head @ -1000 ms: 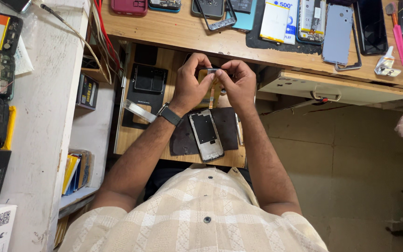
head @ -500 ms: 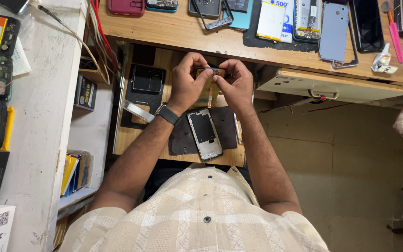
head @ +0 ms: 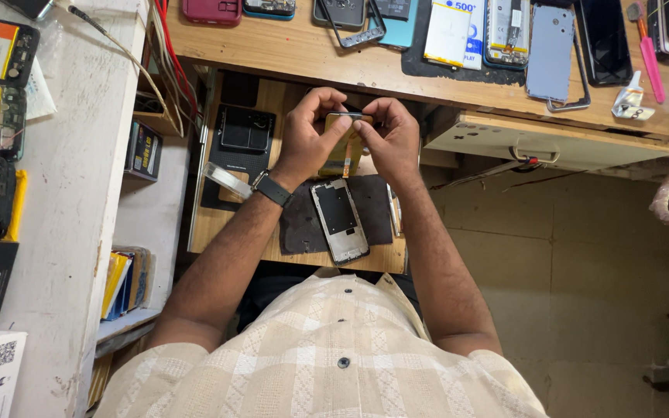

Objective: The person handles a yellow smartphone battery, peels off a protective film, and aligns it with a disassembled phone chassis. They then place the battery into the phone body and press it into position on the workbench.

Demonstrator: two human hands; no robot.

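My left hand [head: 313, 133] and my right hand [head: 388, 138] both grip a thin phone screen panel [head: 344, 145] with a yellowish back and an orange flex strip hanging from it. They hold it above a pull-out wooden board [head: 226, 224]. Just below the hands an opened phone frame [head: 339, 220] lies on a dark mat [head: 300, 224]. A dark watch is on my left wrist.
A black pad with a dark square part [head: 246, 130] sits on the board's left side. Above, a wooden bench [head: 303, 46] carries several phones, phone backs and a pink tool [head: 651, 58]. A half-open drawer [head: 543, 143] sticks out at right. Batteries and boxes lie on the white shelf [head: 63, 193] at left.
The hands stay together over the board; fingers have shifted slightly along the top edge of the panel. The view has tilted a little.
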